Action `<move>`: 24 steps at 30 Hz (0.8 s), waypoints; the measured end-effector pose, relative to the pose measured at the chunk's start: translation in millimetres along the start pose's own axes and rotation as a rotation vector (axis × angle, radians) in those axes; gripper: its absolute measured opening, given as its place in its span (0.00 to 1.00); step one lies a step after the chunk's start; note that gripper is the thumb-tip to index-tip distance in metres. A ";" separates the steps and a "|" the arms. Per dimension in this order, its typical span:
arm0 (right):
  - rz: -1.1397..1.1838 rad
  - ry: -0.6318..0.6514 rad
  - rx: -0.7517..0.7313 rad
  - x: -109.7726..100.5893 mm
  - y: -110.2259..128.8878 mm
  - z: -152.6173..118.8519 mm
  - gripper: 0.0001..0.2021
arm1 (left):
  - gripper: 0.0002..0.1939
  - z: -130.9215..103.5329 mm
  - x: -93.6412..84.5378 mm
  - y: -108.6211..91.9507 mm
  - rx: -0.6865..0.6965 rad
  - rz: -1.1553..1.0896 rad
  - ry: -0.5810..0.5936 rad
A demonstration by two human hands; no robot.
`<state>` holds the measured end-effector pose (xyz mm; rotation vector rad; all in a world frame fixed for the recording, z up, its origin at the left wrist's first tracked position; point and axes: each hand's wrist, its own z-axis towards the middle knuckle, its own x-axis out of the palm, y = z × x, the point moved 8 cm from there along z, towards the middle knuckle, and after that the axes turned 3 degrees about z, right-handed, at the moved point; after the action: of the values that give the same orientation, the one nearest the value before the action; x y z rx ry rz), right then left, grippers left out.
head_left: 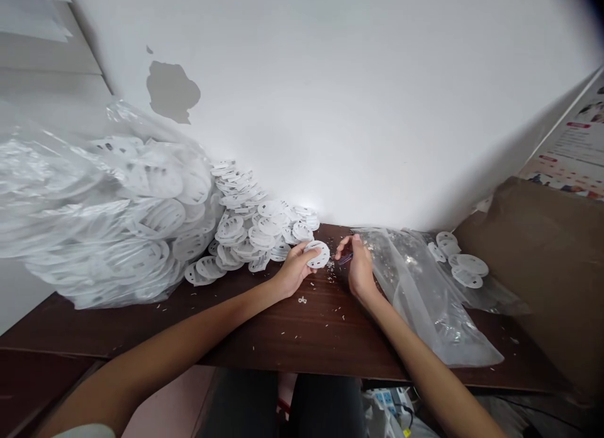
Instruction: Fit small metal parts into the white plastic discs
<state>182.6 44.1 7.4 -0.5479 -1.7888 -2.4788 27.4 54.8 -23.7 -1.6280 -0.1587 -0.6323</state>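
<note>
My left hand (295, 271) is closed on the edge of a round white plastic disc (319, 255) with small slots, thumb on its upper face. Just right of the disc, my right hand (359, 268) has its fingers curled around a small, thin, purplish-dark tool (346, 259); its exact kind is too small to make out. The two hands are apart. Behind the left hand, a heap of similar white discs (262, 233) spreads over the brown table (292, 337). Tiny white scraps (330, 271) lie between and below the hands.
A big clear bag (136, 224) full of white discs stands at the left. On the right lies a flat clear plastic bag (425, 306), with a few discs (467, 268) beyond it. A brown cardboard box (547, 280) borders the right side; a white wall (349, 111) rises behind.
</note>
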 end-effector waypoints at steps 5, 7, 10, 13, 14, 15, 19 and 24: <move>-0.051 0.148 0.150 13.2 -16.2 -6.3 0.20 | 0.19 -0.8 0.9 -2.3 0.014 -0.031 0.007; -0.120 0.227 0.173 17.8 -19.4 -8.5 0.22 | 0.19 -0.8 0.3 -3.3 0.036 -0.027 0.002; -0.180 0.308 0.152 22.0 -20.1 -10.4 0.21 | 0.18 -1.5 -0.5 -4.6 0.063 -0.017 -0.007; -0.210 0.328 0.125 22.9 -20.7 -11.1 0.21 | 0.17 -2.5 0.2 -5.7 0.075 -0.006 0.001; -0.216 0.334 0.124 23.5 -21.7 -11.5 0.21 | 0.17 -2.7 0.6 -6.1 0.076 -0.001 0.007; -0.219 0.342 0.130 24.3 -23.2 -12.2 0.21 | 0.17 -2.9 1.1 -6.4 0.076 0.002 0.012; -0.196 0.361 0.169 26.9 -29.3 -15.5 0.22 | 0.18 -2.9 2.6 -6.6 0.062 0.007 0.021; -0.193 0.301 0.131 21.0 -24.9 -13.7 0.22 | 0.18 -1.5 5.7 -4.4 0.052 0.045 0.059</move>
<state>153.6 43.4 -12.7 0.0075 -1.9368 -2.3742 29.7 52.6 -17.1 -1.5575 -0.0942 -0.6360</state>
